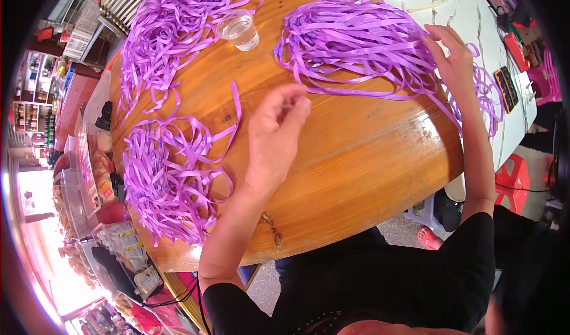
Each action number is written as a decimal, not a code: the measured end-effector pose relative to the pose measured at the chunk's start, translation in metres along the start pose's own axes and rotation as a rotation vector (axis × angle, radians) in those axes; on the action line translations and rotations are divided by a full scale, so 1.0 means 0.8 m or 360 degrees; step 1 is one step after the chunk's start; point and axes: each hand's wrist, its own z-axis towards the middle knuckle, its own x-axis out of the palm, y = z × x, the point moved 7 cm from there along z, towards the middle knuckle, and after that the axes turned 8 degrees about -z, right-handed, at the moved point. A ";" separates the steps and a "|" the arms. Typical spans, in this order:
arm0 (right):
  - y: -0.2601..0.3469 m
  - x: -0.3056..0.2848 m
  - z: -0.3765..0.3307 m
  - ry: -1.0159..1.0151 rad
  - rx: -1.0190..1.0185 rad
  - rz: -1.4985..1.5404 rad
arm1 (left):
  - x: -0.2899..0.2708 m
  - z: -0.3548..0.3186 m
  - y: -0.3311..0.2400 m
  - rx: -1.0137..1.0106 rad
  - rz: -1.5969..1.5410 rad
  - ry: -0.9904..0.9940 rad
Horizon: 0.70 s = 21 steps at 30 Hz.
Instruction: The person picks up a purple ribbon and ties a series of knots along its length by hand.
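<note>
My left hand hangs over the middle of the wooden table, fingers curled in and thumb close to the index finger. Whatever it may hold does not show. A long bundle of purple ribbons lies just beyond it, one strand passing near its fingertips. At that bundle's right end is my right hand, its thumb and fingers apart and their tips at the ribbons' edge. Another heap of purple ribbons sits left of my left forearm, a loose end sticking up. A larger purple ribbon pile covers the far left.
A clear plastic cup with clear liquid stands between the far ribbon piles. Right of the wooden table, a white marbled surface carries loose purple ribbon loops and a black-and-orange object. A red stool is beside it.
</note>
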 end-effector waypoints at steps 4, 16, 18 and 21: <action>0.064 -0.015 0.002 -0.0125 -0.0402 -0.0228 | 0.001 -0.042 0.010 0.0043 0.0223 0.0080; 0.298 0.098 -0.038 0.0644 -0.1092 0.0664 | 0.055 -0.108 -0.003 0.1257 0.1112 0.0494; 0.341 0.121 -0.052 0.0744 -0.1432 0.0689 | 0.059 -0.120 -0.007 0.1383 0.1163 0.0523; 0.385 0.153 -0.052 0.0720 -0.1477 0.0541 | 0.070 -0.136 -0.007 0.1601 0.1196 0.0594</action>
